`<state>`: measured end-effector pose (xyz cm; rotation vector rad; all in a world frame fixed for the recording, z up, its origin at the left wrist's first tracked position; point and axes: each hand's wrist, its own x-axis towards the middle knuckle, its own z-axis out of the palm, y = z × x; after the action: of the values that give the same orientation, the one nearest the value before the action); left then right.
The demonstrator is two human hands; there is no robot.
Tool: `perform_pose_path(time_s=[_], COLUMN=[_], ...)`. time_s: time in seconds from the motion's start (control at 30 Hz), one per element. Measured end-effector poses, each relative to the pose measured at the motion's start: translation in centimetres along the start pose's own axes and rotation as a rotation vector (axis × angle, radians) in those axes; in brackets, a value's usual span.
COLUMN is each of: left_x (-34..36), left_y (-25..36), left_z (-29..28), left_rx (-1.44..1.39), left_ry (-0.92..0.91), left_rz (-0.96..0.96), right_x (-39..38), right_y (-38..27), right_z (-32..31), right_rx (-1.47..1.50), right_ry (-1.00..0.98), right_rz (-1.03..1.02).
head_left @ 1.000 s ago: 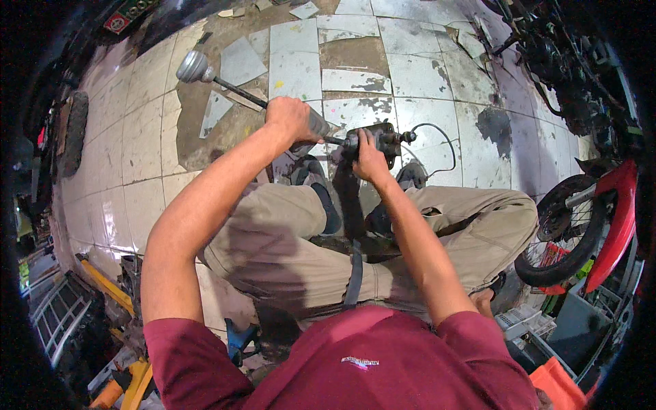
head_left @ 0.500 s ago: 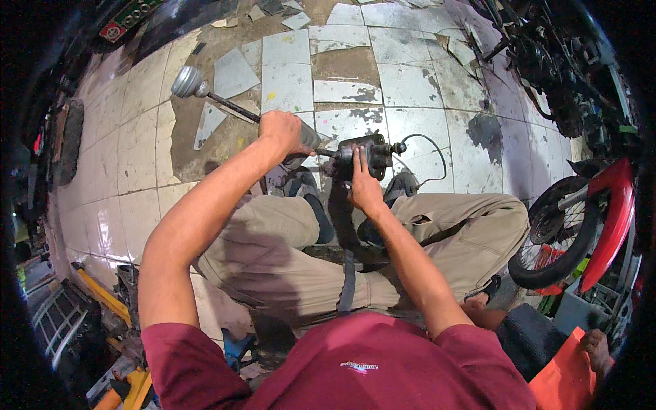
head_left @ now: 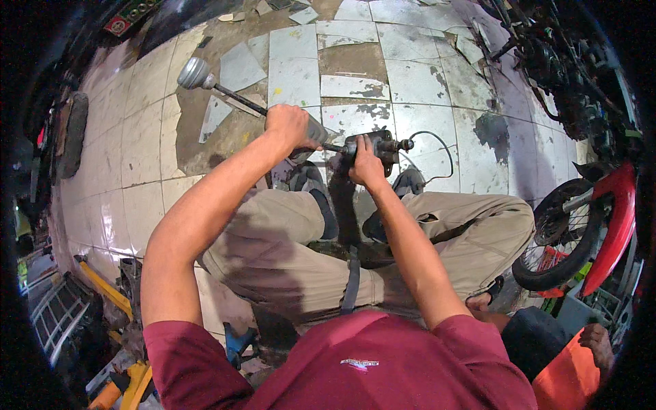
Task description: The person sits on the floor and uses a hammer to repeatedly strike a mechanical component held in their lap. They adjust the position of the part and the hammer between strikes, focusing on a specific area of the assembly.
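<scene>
My left hand [head_left: 287, 124] is closed around a grey sleeve [head_left: 313, 131] on a long dark shaft [head_left: 239, 97], which slants up and left to a round silver end piece [head_left: 196, 74]. At the shaft's lower right end is a black metal housing [head_left: 383, 156], with my right hand [head_left: 367, 158] gripping its left part. A thin cable [head_left: 448, 157] loops from the housing toward the floor. The assembly is held above my feet, between my bent knees; its underside is partly hidden.
Cracked tiles [head_left: 417, 82] cover the floor. A red-fendered wheel [head_left: 557, 263] and dark machinery [head_left: 560, 75] line the right side. Another person's hand [head_left: 596, 345], beside an orange object [head_left: 567, 372], is at lower right. Yellow parts [head_left: 109, 290] and a metal rack [head_left: 65, 318] lie left.
Another person's hand and dark-clothed leg have come into the lower right. My right fingers, stretched over the housing half a second ago, are now more curled on it.
</scene>
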<state>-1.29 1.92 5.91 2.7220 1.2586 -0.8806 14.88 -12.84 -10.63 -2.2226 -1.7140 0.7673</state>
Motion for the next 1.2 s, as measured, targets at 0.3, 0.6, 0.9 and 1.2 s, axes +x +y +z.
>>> perform_pose_path(time_s=[0.3, 0.6, 0.9, 1.2], left_x=[-0.1, -0.8, -0.4, -0.6], left_y=[-0.4, -0.4, -0.6, -0.5], left_z=[0.3, 0.2, 0.6, 0.7], left_rx=[-0.015, 0.004, 0.02, 0.014], left_ry=[0.03, -0.014, 0.005, 0.03], left_rz=[-0.017, -0.033, -0.03, -0.013], right_x=[-1.8, -3.5, -4.9, -4.1], right_y=[-0.5, -1.8, -2.4, -3.0], right_z=[-0.7, -2.2, -1.6, -0.2], right_rx=[-0.037, 0.034, 0.109, 0.102], right_ry=[-0.012, -0.162, -0.099, -0.015], right_rz=[-0.007, 0.055, 0.055, -0.008])
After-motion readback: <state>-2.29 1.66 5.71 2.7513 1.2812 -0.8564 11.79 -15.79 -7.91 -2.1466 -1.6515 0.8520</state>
